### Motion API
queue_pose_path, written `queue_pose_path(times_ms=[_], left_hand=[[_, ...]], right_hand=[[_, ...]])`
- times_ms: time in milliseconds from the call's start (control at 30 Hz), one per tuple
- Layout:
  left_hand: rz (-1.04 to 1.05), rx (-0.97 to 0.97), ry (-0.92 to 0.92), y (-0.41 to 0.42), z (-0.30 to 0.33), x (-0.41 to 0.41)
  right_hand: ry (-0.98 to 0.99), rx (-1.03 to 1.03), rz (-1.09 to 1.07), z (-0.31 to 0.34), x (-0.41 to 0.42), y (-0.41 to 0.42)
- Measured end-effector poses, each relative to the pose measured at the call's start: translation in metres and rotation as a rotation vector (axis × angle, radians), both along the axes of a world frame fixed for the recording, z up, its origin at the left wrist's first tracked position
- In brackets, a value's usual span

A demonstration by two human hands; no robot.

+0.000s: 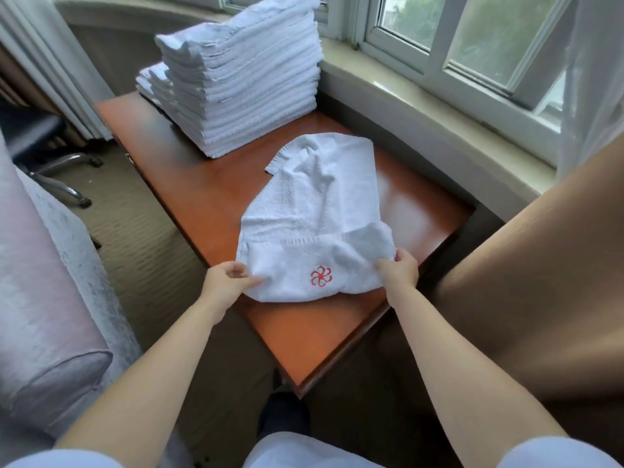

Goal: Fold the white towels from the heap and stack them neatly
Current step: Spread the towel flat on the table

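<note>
Two hands pinch towel [314, 231] near edge | left hand [226, 282] | right hand [398, 270] | on table [189, 170]

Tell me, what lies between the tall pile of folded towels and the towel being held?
Only bare table, seen in the head view, separates pile from towel.

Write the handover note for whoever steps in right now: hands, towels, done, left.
Left hand pinches the near left corner of the towel; right hand grips its near right corner.
The towel lies rumpled on the wooden table, red emblem facing up.
Done: tall stack of folded towels at the table's far end, with a lower stack behind it.
Left: fold this towel and stack it. No heap in view.
</note>
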State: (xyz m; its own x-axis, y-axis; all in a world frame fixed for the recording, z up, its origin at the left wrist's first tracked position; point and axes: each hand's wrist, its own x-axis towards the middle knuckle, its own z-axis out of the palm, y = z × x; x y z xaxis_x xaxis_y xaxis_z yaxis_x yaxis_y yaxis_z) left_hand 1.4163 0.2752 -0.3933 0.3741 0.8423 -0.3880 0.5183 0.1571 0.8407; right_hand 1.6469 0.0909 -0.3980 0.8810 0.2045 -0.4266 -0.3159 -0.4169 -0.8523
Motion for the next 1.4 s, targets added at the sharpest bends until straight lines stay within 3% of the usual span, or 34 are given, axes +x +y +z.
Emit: queue_pose_path(times_ms=[133, 200, 300, 500, 700, 933, 1167, 1300, 1400], left_hand=[[0.332, 0.503, -0.259, -0.003, 0.021, 0.004], [0.39, 0.604, -0.306, -0.014, 0.025, 0.008], [0.438, 0.591, -0.306, -0.04, 0.017, 0.001], [0.659, 0.611, -0.38, -0.098, 0.022, -0.011], [0.66, 0.544, -0.196, -0.087, 0.024, -0.012], [0.469, 0.497, -0.157, -0.016, 0.016, 0.029], [0.474, 0.512, -0.171, 0.096, 0.027, 0.108], [0.42, 0.515, -0.226, 0.164, 0.035, 0.161], [0.32, 0.411, -0.167, 0.198, 0.022, 0.191]], right_hand=[[-0.349, 0.099, -0.156, 0.036, 0.008, -0.019], [-0.424, 0.089, -0.166, 0.045, 0.01, -0.028], [-0.544, 0.05, -0.3, 0.043, 0.003, -0.048], [-0.425, 0.04, -0.466, 0.038, -0.025, -0.073], [-0.355, -0.034, -0.454, 0.045, -0.013, -0.071], [-0.413, -0.076, -0.413, 0.046, 0.017, -0.012], [-0.504, 0.042, -0.429, 0.062, 0.096, 0.092], [-0.436, 0.042, -0.416, 0.059, 0.156, 0.155], [-0.264, -0.074, -0.253, 0.035, 0.183, 0.181]])
